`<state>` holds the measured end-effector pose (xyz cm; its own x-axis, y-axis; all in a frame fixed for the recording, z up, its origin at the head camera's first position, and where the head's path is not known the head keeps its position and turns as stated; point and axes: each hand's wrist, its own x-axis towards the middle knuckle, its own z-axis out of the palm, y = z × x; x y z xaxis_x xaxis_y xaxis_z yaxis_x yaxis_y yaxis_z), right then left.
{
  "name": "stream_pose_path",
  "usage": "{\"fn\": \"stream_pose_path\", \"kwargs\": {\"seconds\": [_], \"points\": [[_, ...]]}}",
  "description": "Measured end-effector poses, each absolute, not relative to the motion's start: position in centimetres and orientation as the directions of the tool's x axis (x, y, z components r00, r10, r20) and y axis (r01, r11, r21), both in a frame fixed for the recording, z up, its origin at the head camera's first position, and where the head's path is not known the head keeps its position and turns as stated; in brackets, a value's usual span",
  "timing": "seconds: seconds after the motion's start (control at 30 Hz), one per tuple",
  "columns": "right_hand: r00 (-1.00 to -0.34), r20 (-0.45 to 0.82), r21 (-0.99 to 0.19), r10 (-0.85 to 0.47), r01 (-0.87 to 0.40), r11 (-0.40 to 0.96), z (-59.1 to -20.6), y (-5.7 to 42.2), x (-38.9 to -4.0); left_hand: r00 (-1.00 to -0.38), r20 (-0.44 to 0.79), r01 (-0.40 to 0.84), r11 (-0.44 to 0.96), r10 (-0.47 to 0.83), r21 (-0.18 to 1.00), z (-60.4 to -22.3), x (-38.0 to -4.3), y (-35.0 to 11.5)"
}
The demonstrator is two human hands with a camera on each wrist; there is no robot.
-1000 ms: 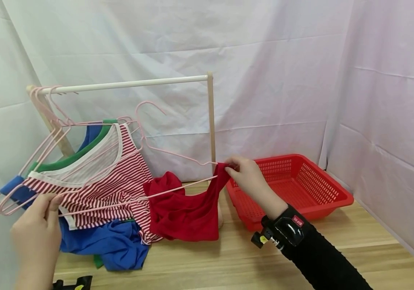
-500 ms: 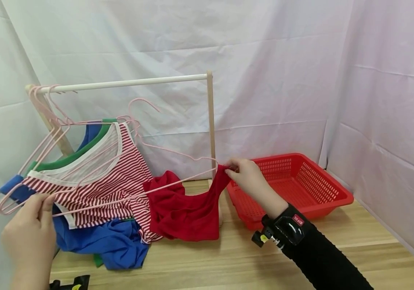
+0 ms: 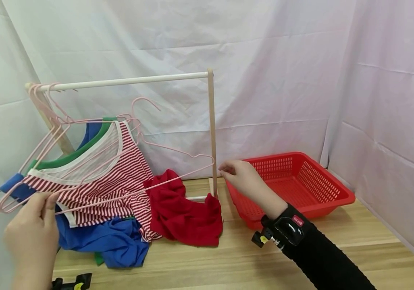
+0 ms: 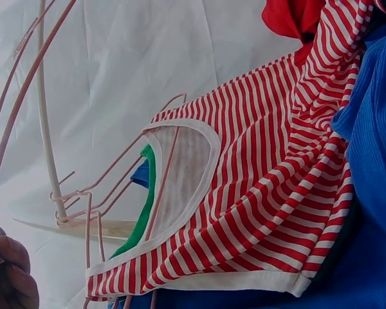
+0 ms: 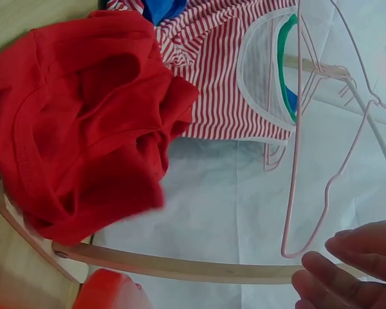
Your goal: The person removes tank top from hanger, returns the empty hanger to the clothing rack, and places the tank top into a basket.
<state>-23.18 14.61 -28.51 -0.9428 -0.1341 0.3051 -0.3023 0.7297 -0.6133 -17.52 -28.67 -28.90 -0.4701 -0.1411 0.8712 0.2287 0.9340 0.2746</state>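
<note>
Head: red garment (image 3: 188,223) on woodgrain table (image 3: 192,268); white drapes (image 3: 272,96).

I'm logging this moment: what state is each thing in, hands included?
Left hand, pinching a pink hanger
Right hand, holding nothing, near that hanger's end
Pink hanger, bare, hook off the white rail
Red garment, crumpled, off that hanger
Striped shirt, on a hanger hooked over the rail
Green garment, mostly hidden behind the shirt
Blue cloth, bunched below the shirt
Red basket, upright on the table
</note>
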Motion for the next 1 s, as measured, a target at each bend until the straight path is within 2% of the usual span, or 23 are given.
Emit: {"fn": "stream_pose_path", "kwargs": {"seconds": [0.13,0.33,0.43,0.73,1.0], "points": [[-0.935,0.332,-0.616,-0.124,-0.315,0.722,-28.2,14.8,-22.6,-0.451,0.884,0.228,0.942,-0.123,0.247,-28.6,-17.4,-28.8],[-0.921,0.373,-0.608,-0.113,-0.334,0.721,-27.9,15.1,-21.7,-0.471,0.874,0.192,0.954,-0.117,0.232,-28.1,-16.8,-28.8],[-0.910,0.399,-0.584,-0.113,-0.348,0.733,-27.7,15.2,-21.3,-0.449,0.888,0.201,0.957,-0.099,0.208,-28.0,-16.7,-28.2],[-0.891,0.430,-0.490,-0.146,-0.366,0.791,-27.9,14.9,-20.2,-0.347,0.937,0.218,0.969,-0.038,0.119,-27.8,-17.5,-24.9],[-0.874,0.453,-0.428,-0.178,-0.388,0.816,-28.3,14.7,-19.8,-0.198,0.979,0.228,0.969,-0.050,0.095,-27.7,-19.0,-22.3]]}}
